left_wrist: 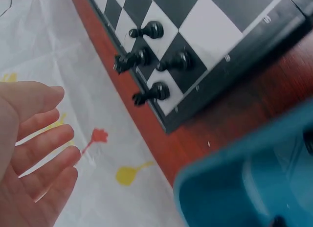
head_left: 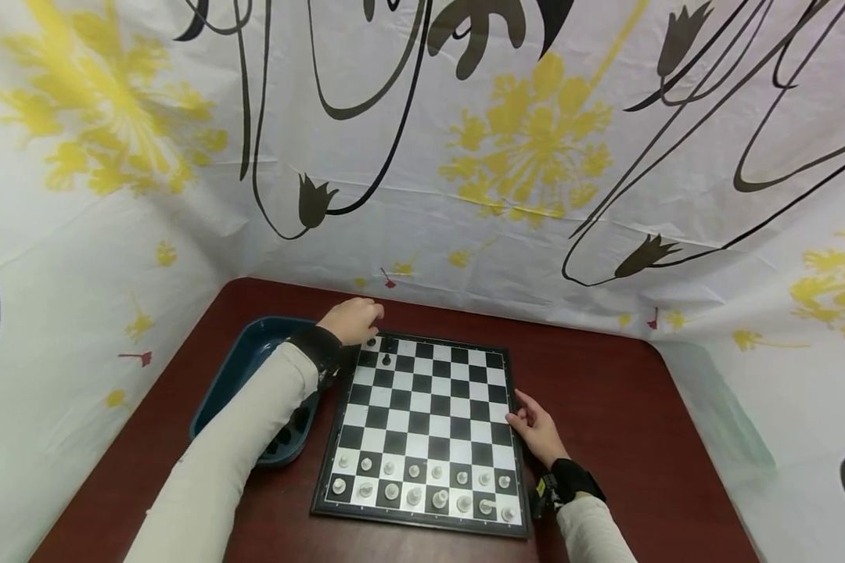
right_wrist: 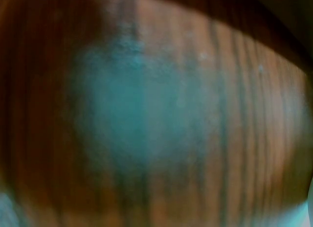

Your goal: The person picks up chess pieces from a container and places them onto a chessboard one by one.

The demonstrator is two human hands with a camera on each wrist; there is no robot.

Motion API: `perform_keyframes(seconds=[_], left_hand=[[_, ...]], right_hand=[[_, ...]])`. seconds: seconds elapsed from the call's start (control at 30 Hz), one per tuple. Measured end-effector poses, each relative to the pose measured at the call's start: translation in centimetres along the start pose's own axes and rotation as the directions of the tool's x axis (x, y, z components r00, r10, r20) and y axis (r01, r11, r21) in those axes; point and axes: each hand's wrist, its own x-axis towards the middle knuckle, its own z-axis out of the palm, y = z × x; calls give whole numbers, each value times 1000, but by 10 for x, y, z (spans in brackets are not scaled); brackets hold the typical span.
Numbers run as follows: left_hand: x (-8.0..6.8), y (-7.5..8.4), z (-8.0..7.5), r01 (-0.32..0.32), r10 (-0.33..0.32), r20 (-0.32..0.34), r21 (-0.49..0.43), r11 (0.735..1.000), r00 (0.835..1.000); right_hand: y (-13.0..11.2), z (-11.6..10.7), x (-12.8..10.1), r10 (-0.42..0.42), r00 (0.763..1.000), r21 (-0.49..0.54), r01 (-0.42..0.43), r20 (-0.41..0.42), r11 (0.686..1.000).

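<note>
My left hand (head_left: pixel 353 320) hovers by the far left corner of a black-and-white chessboard (head_left: pixel 418 422). In the left wrist view that hand (left_wrist: pixel 36 148) has loosely spread fingers and holds nothing. Several black chess pieces stand at that corner, among them a black pawn (left_wrist: pixel 149 30) and a black rook (left_wrist: pixel 152 93). My right hand (head_left: pixel 537 428) rests against the board's right edge, its thumb and forefinger apart. Two rows of white chess pieces (head_left: pixel 414 496) stand along the near side. The right wrist view is a blur of brown.
Left of the board, partly behind my left sleeve, sits a blue-green tray (head_left: pixel 214 391) with dark pieces in it. Everything stands on a dark red-brown table (head_left: pixel 598 391). A white patterned sheet (head_left: pixel 422 258) hangs behind and at the sides.
</note>
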Motion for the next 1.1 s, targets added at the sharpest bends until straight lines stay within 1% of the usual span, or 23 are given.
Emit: perform_keyframes(seconds=[0.17, 0.23, 0.33, 0.47, 0.6, 0.87, 1.1], left_hand=[[-19, -15, -9, 35, -35, 13, 23, 999, 999], [-27, -24, -11, 54, -54, 20, 34, 998, 998], [-41, -38, -14, 77, -77, 18, 25, 997, 997], [-61, -54, -20, 100, -100, -4, -6, 995, 995], [-79, -66, -25, 118, -119, -20, -13, 993, 993], [-102, -85, -26, 165, -165, -11, 0, 986, 986], [-115, -99, -21, 208, -208, -12, 11, 978, 978]], right_hand=[[2, 0, 0, -8, 1000, -5, 8, -4, 1000], [3, 0, 0, -7, 1000, -6, 7, -7, 1000], [1, 0, -1, -6, 1000, -9, 6, -6, 1000], [-1, 0, -1, -2, 1000, -23, 2, 2, 1000], [-1, 1, -1, 7, 1000, -26, -7, 10, 1000], [0, 0, -3, 18, 1000, -34, -17, 21, 999], [-2, 1, -3, 31, 999, -36, -30, 19, 999]])
